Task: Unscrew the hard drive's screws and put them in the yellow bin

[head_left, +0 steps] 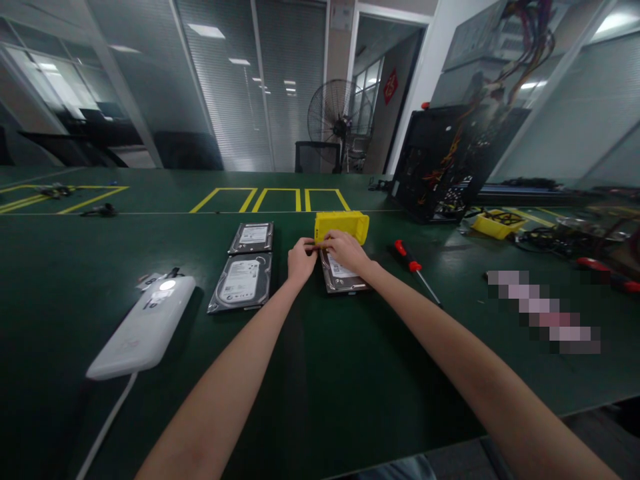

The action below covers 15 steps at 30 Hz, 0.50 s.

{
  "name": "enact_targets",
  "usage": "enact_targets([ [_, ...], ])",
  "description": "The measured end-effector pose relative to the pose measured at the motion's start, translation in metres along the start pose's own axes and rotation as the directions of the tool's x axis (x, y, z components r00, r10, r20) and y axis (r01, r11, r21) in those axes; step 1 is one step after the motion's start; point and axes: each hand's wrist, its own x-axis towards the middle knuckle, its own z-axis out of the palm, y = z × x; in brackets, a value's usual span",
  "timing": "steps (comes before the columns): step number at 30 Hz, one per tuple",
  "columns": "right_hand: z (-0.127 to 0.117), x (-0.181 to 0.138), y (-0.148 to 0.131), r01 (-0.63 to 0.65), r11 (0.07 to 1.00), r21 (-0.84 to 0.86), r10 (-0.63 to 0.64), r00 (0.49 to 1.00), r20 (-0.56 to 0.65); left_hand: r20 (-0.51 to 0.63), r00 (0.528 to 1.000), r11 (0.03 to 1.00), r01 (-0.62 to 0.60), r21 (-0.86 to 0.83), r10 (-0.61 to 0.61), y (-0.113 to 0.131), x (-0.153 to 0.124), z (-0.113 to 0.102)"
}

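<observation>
My left hand (301, 261) is at the lower left corner of a yellow plastic bin (350, 225), its fingers bent together. My right hand (346, 251) reaches over a hard drive (341, 272) lying on the table just in front of the bin. The fingertips of both hands meet between the bin and the drive, closed around something too small or hidden to name. The right hand covers part of the drive's label. To the left lie two more hard drives, a farther one (253, 236) and a nearer one (241, 281), labels up.
A red-and-black screwdriver (414, 265) lies right of my hands. A white power bank (145, 327) with a cable is at the left. An open computer case (440, 167) stands back right, beside a small yellow tray (495, 225). Yellow tape outlines (277, 190) mark the green table.
</observation>
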Motion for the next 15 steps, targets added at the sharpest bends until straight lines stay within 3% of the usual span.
enact_targets([
  [4, -0.003, -0.002, 0.0, -0.031, 0.999, -0.017, 0.03, 0.998, -0.052, 0.0, 1.0, 1.0, 0.001, -0.009, -0.001, 0.001, 0.0, 0.0],
  [6, -0.016, -0.003, 0.012, -0.105, 0.994, -0.003, 0.105, 0.992, -0.067, 0.001, 1.0, 1.0, 0.001, -0.014, -0.001, 0.001, 0.0, 0.0],
  [7, -0.026, -0.005, 0.022, -0.201, 0.979, 0.027, 0.203, 0.977, -0.07, 0.003, 1.0, 1.0, 0.001, -0.017, -0.001, 0.001, 0.0, 0.0],
  [9, -0.053, -0.011, 0.048, -0.489, 0.858, 0.157, 0.497, 0.867, -0.015, 0.01, 1.0, 1.0, 0.004, -0.023, -0.004, 0.001, 0.001, 0.001],
  [10, -0.067, -0.017, 0.061, -0.568, 0.804, 0.178, 0.574, 0.819, 0.019, 0.013, 1.0, 1.0, 0.007, -0.025, -0.007, 0.001, 0.002, 0.001],
  [14, -0.108, -0.049, 0.099, -0.75, 0.631, 0.198, 0.742, 0.658, 0.127, 0.015, 1.0, 0.999, 0.017, -0.031, -0.017, 0.0, 0.002, 0.002],
  [15, -0.11, -0.057, 0.102, -0.804, 0.558, 0.206, 0.791, 0.59, 0.161, 0.017, 1.0, 0.999, 0.017, -0.031, -0.016, 0.0, 0.002, 0.002],
])
